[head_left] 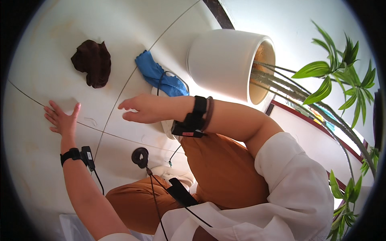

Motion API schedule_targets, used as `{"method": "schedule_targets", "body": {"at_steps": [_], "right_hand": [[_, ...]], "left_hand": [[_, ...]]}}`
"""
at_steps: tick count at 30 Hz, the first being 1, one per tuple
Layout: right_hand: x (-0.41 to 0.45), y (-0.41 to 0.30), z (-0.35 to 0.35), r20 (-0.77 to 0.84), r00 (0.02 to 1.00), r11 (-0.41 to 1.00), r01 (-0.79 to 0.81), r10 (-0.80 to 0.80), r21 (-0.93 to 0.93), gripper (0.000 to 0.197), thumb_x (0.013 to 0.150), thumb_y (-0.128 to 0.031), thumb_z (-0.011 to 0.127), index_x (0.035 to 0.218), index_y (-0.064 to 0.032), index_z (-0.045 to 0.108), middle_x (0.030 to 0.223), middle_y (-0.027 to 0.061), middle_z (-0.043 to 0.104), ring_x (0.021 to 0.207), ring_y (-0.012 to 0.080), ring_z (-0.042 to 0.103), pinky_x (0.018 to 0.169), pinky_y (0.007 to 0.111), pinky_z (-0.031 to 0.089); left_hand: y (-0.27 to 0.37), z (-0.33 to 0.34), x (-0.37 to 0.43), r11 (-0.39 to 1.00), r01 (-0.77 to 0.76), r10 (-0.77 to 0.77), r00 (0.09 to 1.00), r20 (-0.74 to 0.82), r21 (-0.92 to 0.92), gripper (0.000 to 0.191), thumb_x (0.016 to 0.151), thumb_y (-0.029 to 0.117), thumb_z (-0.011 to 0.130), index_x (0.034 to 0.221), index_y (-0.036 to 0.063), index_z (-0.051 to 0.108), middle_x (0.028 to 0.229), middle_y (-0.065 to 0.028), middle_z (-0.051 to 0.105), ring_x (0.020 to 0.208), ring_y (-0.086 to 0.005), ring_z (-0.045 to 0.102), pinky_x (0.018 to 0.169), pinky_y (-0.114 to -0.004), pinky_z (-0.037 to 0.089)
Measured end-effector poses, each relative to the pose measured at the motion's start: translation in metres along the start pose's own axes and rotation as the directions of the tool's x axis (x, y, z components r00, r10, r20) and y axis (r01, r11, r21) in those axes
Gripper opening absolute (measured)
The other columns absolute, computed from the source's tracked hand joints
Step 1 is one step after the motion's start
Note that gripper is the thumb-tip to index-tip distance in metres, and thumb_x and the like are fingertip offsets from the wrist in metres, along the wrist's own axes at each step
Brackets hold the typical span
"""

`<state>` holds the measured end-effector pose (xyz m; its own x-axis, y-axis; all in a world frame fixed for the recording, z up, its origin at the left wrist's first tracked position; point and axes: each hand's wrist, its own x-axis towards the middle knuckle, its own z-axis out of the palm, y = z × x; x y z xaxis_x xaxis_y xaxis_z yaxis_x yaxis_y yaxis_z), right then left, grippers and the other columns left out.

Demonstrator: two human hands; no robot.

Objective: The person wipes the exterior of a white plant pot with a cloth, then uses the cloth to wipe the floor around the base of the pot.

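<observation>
My left hand [62, 118] is held over the pale tiled floor [120, 27], fingers spread and nothing in it. A crumpled dark brown cloth [93, 63] lies on the tiles beyond it. My right hand [141, 109] reaches across in front of my knee, empty, with a gap between thumb and fingers. Close to that hand is a blue cloth [161, 75], stretched out from the floor towards my white shoe [167, 129]; my forearm hides where its near end rests. A thin dark cord crosses the blue cloth.
A large white planter [223, 63] holds a leafy plant [319, 69] whose stems arch to the right. My other shoe [178, 174] is below. A dark ring-shaped pendant [140, 157] hangs on a cord before me. Clear plastic [71, 226] shows at lower left.
</observation>
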<state>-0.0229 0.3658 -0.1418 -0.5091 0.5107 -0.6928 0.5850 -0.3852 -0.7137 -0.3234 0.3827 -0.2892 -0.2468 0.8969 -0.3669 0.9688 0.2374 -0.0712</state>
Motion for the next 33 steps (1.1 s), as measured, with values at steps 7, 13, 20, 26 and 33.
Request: {"method": "schedule_targets", "body": {"at_steps": [7, 13, 20, 26, 33], "right_hand": [[-0.082, 0.012, -0.032, -0.045, 0.963, 0.898, 0.231, -0.267, -0.375, 0.033, 0.082, -0.024, 0.050, 0.109, -0.0052, 0.052, 0.103, 0.0148, 0.055, 0.094, 0.0291, 0.054, 0.079, 0.037, 0.043], [-0.173, 0.024, -0.055, 0.063, 0.934, 0.687, 0.303, -0.351, -0.660, 0.029, 0.078, -0.015, 0.053, 0.106, -0.0081, 0.052, 0.111, 0.0096, 0.052, 0.096, 0.0246, 0.052, 0.080, 0.036, 0.041], [-0.299, 0.123, -0.004, -0.422, 0.906, 0.993, -0.079, 0.033, -0.091, 0.017, 0.080, -0.006, 0.049, 0.090, -0.0126, 0.061, 0.099, 0.0063, 0.060, 0.085, 0.0193, 0.058, 0.071, 0.029, 0.045], [-0.310, 0.225, 0.000, -0.257, 0.422, -0.016, 0.544, 0.869, 0.839, 0.050, 0.089, -0.043, 0.031, 0.125, -0.0082, 0.036, 0.122, 0.0157, 0.044, 0.112, 0.0240, 0.043, 0.094, 0.037, 0.032], [-0.261, 0.275, -0.061, -0.503, 0.454, 0.070, 0.688, 0.736, 0.723, 0.052, 0.088, -0.045, 0.031, 0.126, -0.0084, 0.035, 0.124, 0.0154, 0.043, 0.113, 0.0244, 0.042, 0.095, 0.038, 0.031]], "left_hand": [[0.019, 0.013, -0.019, 0.999, 0.035, -0.035, 0.999, 0.030, -0.029, 0.108, 0.062, 0.076, 0.047, 0.138, 0.0193, -0.003, 0.143, -0.0127, -0.008, 0.132, -0.0304, -0.006, 0.097, -0.062, 0.010], [0.054, 0.015, -0.069, 0.997, 0.075, -0.078, 0.990, 0.118, 0.029, 0.110, 0.063, 0.078, 0.043, 0.138, 0.0155, -0.007, 0.143, -0.0158, -0.010, 0.132, -0.0323, -0.007, 0.100, -0.056, 0.011], [0.051, 0.011, -0.071, 0.994, 0.076, -0.088, 0.984, 0.154, 0.080, 0.111, 0.063, 0.079, 0.042, 0.137, 0.0151, -0.010, 0.142, -0.0165, -0.012, 0.132, -0.0331, -0.008, 0.100, -0.055, 0.012], [0.051, 0.005, -0.067, 0.989, 0.064, -0.089, 0.978, 0.186, 0.136, 0.111, 0.062, 0.081, 0.038, 0.137, 0.0151, -0.012, 0.142, -0.0161, -0.013, 0.132, -0.0332, -0.008, 0.099, -0.056, 0.014], [0.051, 0.004, -0.065, 0.992, 0.074, -0.092, 0.978, 0.186, 0.105, 0.111, 0.062, 0.081, 0.038, 0.137, 0.0146, -0.012, 0.142, -0.0161, -0.013, 0.131, -0.0332, -0.009, 0.099, -0.056, 0.014]]}}
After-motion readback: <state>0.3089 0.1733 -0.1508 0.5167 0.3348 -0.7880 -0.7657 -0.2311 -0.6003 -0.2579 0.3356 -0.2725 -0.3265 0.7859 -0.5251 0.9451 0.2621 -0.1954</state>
